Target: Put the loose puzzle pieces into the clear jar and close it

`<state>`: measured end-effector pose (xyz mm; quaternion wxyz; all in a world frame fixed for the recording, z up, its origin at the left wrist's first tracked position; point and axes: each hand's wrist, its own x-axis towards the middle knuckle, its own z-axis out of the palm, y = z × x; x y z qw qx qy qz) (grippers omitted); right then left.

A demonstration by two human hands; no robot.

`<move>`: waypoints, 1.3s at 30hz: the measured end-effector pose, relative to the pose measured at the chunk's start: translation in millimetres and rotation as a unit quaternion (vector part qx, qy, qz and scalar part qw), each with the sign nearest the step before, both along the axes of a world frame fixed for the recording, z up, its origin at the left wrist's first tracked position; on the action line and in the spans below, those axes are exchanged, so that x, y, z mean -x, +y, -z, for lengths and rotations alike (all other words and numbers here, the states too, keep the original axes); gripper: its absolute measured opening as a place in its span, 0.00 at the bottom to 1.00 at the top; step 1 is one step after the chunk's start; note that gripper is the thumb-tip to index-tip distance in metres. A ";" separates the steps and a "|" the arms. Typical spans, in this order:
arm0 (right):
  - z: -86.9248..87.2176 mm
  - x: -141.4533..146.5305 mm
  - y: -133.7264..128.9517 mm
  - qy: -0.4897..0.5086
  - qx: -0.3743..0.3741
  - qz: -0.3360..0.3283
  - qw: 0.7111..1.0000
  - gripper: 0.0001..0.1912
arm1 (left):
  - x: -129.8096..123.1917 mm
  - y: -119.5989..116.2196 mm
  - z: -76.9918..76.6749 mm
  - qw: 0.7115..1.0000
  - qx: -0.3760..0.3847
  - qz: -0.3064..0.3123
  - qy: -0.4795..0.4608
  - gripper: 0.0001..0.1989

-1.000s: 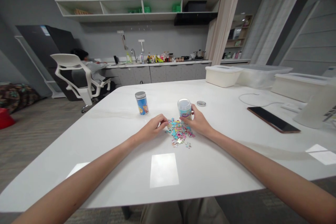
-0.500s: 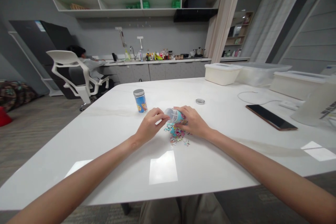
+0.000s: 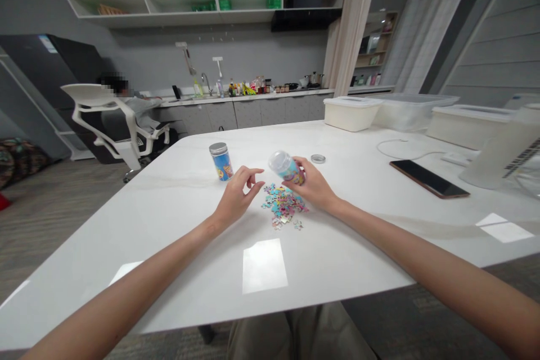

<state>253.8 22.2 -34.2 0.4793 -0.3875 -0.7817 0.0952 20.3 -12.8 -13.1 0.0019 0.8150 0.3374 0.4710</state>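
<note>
A clear plastic jar (image 3: 288, 167) with a colourful label is wrapped in the fingers of my right hand (image 3: 312, 184). It is tilted, its top end leaning up and left. Just below it, a pile of jigsaw puzzle pieces (image 3: 283, 205) in blue, pink and yellow is spread on the white table (image 3: 194, 270). My left hand (image 3: 237, 194) hovers left of the pile, thumb and forefinger apart with nothing between them. A second jar (image 3: 221, 163), with a blue label and a silver lid, stands upright beyond my left hand. A loose silver lid (image 3: 318, 158) lies past my right hand.
A phone (image 3: 428, 178) and a cable (image 3: 390, 152) lie to the right. Behind them are a cream box (image 3: 352, 114), a clear bin (image 3: 411, 115) and a translucent bottle (image 3: 498, 157). Across the room a person sits by a white chair (image 3: 99, 98) at the counter.
My left hand has drawn back left from the jar's mouth and spread its fingers. My right hand has raised and tilted the jar upward, uncovering more of the pieces.
</note>
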 end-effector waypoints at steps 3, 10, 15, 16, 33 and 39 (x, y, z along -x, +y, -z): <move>4.5 -5.1 14.0 0.111 0.066 0.052 0.990 0.31 | 2.4 4.4 3.1 0.998 0.064 -0.015 0.007 0.11; 14.0 -17.9 38.4 0.219 0.117 0.049 0.967 0.31 | 7.7 7.6 6.8 0.952 0.247 0.012 0.178 0.06; 11.5 -18.0 37.9 0.231 0.126 0.026 0.964 0.29 | 7.5 5.5 5.9 0.935 0.291 0.016 0.200 0.09; 10.9 -16.7 36.1 0.228 0.130 0.021 0.965 0.29 | 7.4 5.8 5.8 0.935 0.295 0.016 0.197 0.10; -2.7 -8.2 1.7 -0.129 -0.031 -0.046 0.990 0.26 | 5.4 2.5 -5.7 0.989 0.150 -0.002 -0.015 0.08; -4.6 0.3 -7.3 -0.182 -0.057 -0.095 0.977 0.26 | 1.9 -3.4 -4.9 0.999 0.049 0.006 -0.016 0.07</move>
